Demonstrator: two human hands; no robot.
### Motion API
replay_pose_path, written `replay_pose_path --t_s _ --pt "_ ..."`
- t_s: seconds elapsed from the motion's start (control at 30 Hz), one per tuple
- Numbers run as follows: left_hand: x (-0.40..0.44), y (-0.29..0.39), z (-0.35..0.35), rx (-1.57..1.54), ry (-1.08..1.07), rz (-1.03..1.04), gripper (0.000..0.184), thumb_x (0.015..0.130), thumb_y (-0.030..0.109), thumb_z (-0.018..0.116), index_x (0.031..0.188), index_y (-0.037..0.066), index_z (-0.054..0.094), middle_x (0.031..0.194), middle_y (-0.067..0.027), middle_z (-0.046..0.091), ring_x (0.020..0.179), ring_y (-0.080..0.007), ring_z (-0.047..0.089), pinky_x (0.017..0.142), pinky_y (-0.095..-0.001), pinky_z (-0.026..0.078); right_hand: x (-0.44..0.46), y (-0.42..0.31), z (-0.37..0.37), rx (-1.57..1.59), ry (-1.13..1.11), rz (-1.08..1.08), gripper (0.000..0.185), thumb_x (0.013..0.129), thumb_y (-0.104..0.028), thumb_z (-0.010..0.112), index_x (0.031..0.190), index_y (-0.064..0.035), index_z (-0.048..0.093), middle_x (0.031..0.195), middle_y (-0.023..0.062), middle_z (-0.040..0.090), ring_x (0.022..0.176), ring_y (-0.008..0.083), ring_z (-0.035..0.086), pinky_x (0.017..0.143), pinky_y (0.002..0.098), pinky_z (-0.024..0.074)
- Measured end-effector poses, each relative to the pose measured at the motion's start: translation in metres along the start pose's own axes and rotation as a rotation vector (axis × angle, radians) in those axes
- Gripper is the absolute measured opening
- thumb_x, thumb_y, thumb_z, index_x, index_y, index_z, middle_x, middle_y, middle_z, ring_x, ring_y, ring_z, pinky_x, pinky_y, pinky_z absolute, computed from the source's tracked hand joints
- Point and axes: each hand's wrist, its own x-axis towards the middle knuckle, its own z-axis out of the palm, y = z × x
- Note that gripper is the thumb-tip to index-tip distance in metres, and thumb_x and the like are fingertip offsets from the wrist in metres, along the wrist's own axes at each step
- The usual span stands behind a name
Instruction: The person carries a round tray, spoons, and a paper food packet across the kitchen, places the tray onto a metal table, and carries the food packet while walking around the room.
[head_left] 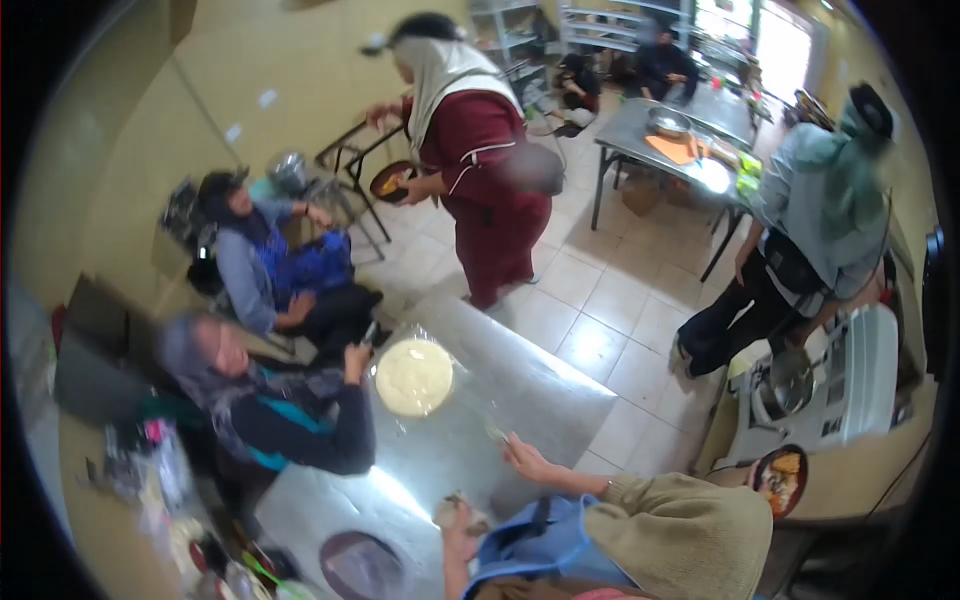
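My left hand, low in the view over the steel table, is closed around a crumpled greyish-beige piece, perhaps cloth. My right hand, above the same table, closes on a thin, pale utensil too blurred to name. Beyond both hands lies a round, flat, pale yellow dough-like disc on clear plastic film. Nearer my left hand, a dark round tray bears a clear plastic sheet.
Across the table a seated person raises a hand with a small tool. Another person stands with a bowl. At right, a person is beside a stove with a metal pot. A food bowl stands nearby.
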Motion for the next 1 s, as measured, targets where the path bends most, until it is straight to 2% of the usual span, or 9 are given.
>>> replay_pose_path --t_s 0.03,0.13,0.2,0.23,0.3,0.47,0.7,0.8,1.0 --pt "0.001 -0.001 -0.001 -0.011 0.007 0.044 0.026 0.084 0.017 0.061 0.106 0.012 0.049 0.087 -0.0019 0.054 0.076 -0.0152 0.054 0.064 -0.0335 0.05 0.002 -0.004 -0.004 0.009 0.006 -0.069 0.02 0.092 -0.017 0.037 0.105 -0.0019 0.039 0.077 0.0215 0.055 0.075 0.0397 0.055 0.066 0.046 0.0422" --pt "-0.007 0.004 -0.01 -0.127 0.03 0.074 0.025 0.082 0.015 0.064 0.103 0.013 0.05 0.082 0.0005 0.053 0.072 -0.0124 0.054 0.055 -0.0311 0.048 0.005 -0.002 -0.005 -0.143 0.011 0.025 0.023 0.093 -0.018 0.036 0.104 0.0004 0.045 0.082 0.0226 0.055 0.078 0.0389 0.054 0.07 0.0459 0.0417" --pt "-0.025 0.018 0.013 -0.163 0.222 0.218 0.029 0.081 0.021 0.065 0.105 0.015 0.051 0.084 0.0014 0.053 0.073 -0.0124 0.055 0.053 -0.0305 0.047 0.012 -0.026 -0.01 -0.18 0.027 -0.048 0.027 0.093 -0.02 0.036 0.103 0.0025 0.048 0.079 0.0208 0.054 0.073 0.0346 0.053 0.069 0.0439 0.0416" --pt "-0.034 0.021 0.011 -0.254 0.164 0.202 0.034 0.083 0.023 0.063 0.112 0.015 0.048 0.089 0.0012 0.053 0.08 -0.0113 0.054 0.063 -0.0306 0.049 0.016 -0.041 -0.014 -0.175 -0.003 -0.104 0.029 0.094 -0.021 0.036 0.103 0.0034 0.049 0.077 0.0196 0.053 0.069 0.032 0.052 0.067 0.0425 0.0415" --pt "-0.043 0.014 -0.004 -0.383 0.164 0.289 0.033 0.083 0.026 0.062 0.11 0.014 0.048 0.088 0.0011 0.053 0.078 -0.0114 0.054 0.064 -0.0293 0.048 0.027 -0.016 -0.008 -0.128 -0.141 -0.054 0.031 0.094 -0.024 0.037 0.1 0.0039 0.05 0.073 0.0133 0.051 0.065 0.0229 0.047 0.062 0.0361 0.0409" --pt "-0.065 -0.014 -0.019 -0.663 0.314 0.59 0.03 0.085 0.029 0.06 0.107 0.013 0.049 0.089 0.0011 0.055 0.078 -0.0103 0.056 0.065 -0.0281 0.049 0.033 -0.051 0.005 -0.177 -0.445 -0.18 0.028 0.094 -0.025 0.04 0.095 0.0005 0.051 0.066 0.0072 0.047 0.057 0.0138 0.044 0.052 0.0286 0.0382" --pt "-0.117 -0.038 -0.079 -0.912 0.516 0.67 0.032 0.082 0.028 0.063 0.107 0.013 0.05 0.091 0.0015 0.056 0.08 -0.0113 0.057 0.067 -0.0283 0.049 0.015 -0.091 0.059 -0.307 -0.777 -0.291 0.027 0.094 -0.025 0.038 0.094 0.0004 0.048 0.07 0.017 0.053 0.059 0.028 0.051 0.056 0.035 0.0413" --pt "-0.138 -0.042 -0.104 -0.969 0.559 0.707 0.032 0.082 0.027 0.064 0.107 0.013 0.05 0.092 0.001 0.056 0.08 -0.0118 0.057 0.068 -0.0294 0.049 0.002 -0.098 0.085 -0.279 -0.83 -0.33 0.027 0.094 -0.025 0.039 0.094 0.0003 0.048 0.069 0.0167 0.053 0.058 0.0274 0.051 0.056 0.0352 0.0414" --pt "-0.182 -0.041 -0.152 -1.0 0.658 0.685 0.026 0.084 0.022 0.062 0.106 0.011 0.052 0.092 -0.0003 0.056 0.082 -0.0113 0.057 0.069 -0.029 0.049 -0.039 -0.104 0.131 -0.235 -0.873 -0.181 0.026 0.095 -0.024 0.038 0.094 -0.0004 0.049 0.057 0.0057 0.045 0.051 0.0135 0.045 0.048 0.0279 0.0367"
